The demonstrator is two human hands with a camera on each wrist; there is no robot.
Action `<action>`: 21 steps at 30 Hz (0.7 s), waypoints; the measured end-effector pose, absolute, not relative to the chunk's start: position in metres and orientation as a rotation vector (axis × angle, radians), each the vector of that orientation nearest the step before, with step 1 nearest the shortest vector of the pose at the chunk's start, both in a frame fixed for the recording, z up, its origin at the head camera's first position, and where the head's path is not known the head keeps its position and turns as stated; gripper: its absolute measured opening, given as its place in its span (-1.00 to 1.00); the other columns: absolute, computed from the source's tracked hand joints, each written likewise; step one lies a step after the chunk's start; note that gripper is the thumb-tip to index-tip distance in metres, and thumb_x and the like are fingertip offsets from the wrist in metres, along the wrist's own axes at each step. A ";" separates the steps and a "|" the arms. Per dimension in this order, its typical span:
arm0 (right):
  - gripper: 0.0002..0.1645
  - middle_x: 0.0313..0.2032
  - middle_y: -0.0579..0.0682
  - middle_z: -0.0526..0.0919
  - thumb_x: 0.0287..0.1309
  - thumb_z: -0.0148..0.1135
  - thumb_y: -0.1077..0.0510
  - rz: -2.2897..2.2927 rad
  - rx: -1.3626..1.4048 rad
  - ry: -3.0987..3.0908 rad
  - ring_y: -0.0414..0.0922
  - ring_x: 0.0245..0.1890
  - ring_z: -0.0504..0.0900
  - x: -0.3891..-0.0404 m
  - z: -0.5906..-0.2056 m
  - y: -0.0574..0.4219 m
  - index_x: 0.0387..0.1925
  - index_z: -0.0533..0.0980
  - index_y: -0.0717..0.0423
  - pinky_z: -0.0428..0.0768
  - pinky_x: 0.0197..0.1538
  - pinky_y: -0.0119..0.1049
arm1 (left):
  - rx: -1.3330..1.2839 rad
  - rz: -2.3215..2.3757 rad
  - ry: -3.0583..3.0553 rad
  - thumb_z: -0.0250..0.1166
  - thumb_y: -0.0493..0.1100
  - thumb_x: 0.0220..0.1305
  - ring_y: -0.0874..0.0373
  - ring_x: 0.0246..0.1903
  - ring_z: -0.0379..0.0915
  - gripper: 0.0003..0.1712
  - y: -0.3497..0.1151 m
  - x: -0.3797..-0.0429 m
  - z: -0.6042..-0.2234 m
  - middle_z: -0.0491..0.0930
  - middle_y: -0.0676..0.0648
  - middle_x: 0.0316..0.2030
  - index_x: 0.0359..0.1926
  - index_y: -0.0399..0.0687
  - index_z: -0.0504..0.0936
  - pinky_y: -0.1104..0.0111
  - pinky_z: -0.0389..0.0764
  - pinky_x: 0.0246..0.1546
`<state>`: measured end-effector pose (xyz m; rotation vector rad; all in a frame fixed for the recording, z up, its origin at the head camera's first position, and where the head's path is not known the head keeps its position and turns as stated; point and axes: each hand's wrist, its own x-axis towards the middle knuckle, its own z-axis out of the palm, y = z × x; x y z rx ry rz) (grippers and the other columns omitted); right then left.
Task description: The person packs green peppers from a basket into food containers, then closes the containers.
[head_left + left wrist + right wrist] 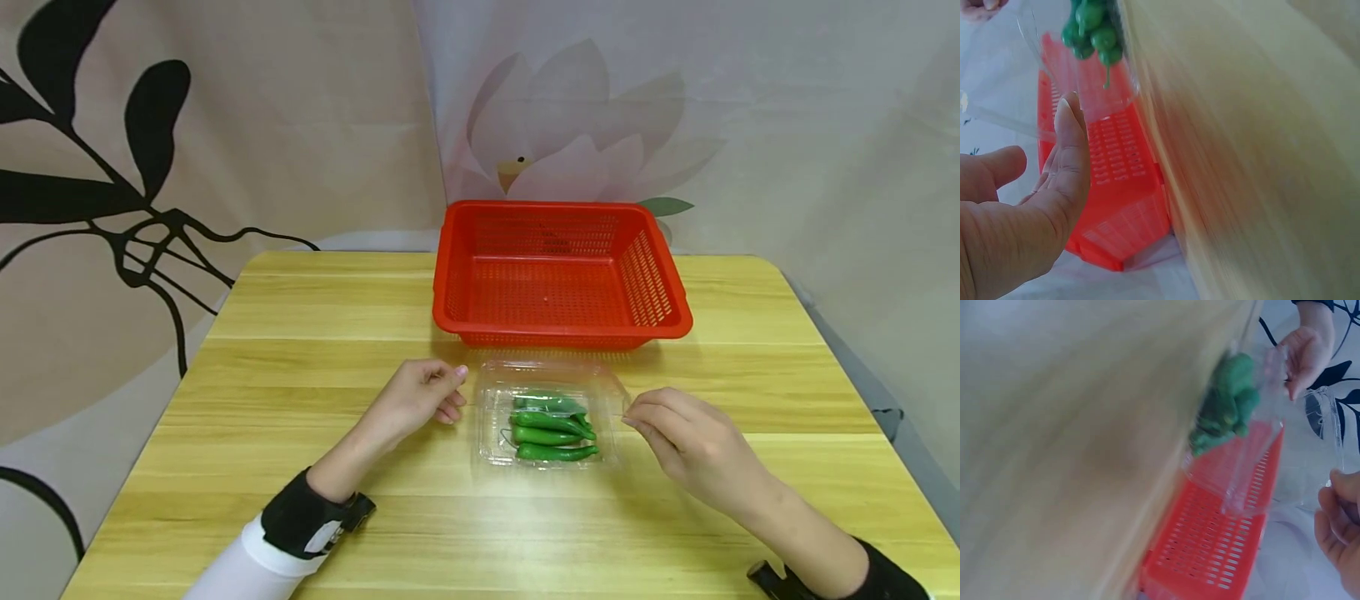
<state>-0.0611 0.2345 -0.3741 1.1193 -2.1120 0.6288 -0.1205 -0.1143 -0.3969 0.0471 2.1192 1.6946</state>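
Note:
A clear plastic clamshell box [491,454] sits on the table with several green chili peppers [551,437] inside. Its see-through lid [1310,465] is lifted partly up, hinged toward the far side. My right hand [693,446] pinches the lid's edge between thumb and fingers at the right of the box. To the left of the box is my left hand [420,396], its fingers loosely bent and holding nothing. In the left wrist view its thumb and fingers stand apart, close to the box's side.
A red perforated plastic basket [543,292] stands just behind the box at the far edge of the wooden table [300,417]. Nothing shows inside it. A printed cloth [322,108] hangs behind the table.

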 end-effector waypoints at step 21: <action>-0.51 -0.27 -0.09 0.68 0.66 -0.07 0.08 0.558 1.180 -2.221 -0.16 -0.32 0.67 -0.050 -0.407 0.242 -0.33 0.70 0.11 0.71 -0.26 -0.31 | 0.113 1.527 1.955 0.28 -0.04 0.54 0.07 -0.52 0.68 -0.58 -0.113 -0.085 -0.395 0.73 -0.22 -0.42 -0.15 -0.41 0.73 0.16 0.79 -0.37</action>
